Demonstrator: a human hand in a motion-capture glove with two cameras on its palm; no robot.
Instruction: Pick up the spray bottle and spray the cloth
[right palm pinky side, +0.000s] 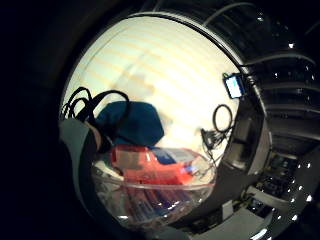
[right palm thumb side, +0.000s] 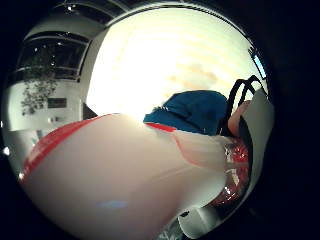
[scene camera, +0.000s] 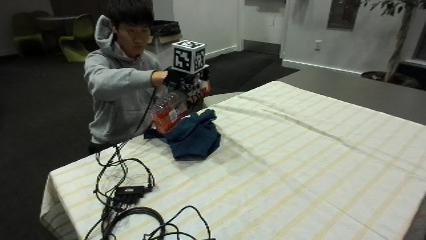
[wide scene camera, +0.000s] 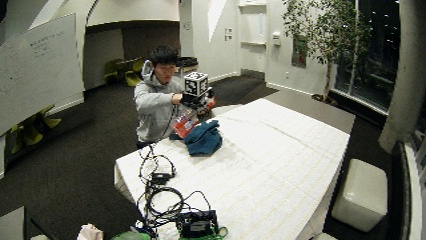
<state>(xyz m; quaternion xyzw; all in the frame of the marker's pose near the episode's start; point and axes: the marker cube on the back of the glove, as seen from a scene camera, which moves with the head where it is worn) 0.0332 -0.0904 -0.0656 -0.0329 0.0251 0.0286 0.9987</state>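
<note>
Cables (scene camera: 123, 195) sit in a tangle at the near left corner of the table (scene camera: 319, 165). Further along, the right hand (scene camera: 181, 77) has its fingers wrapped round the top of the bottle (scene camera: 168, 109), so it hangs tilted below the grip, lifted off the striped tablecloth. The blue cloth (scene camera: 193, 135) lies bunched up on the table just under and beside the bottle's lower end.
</note>
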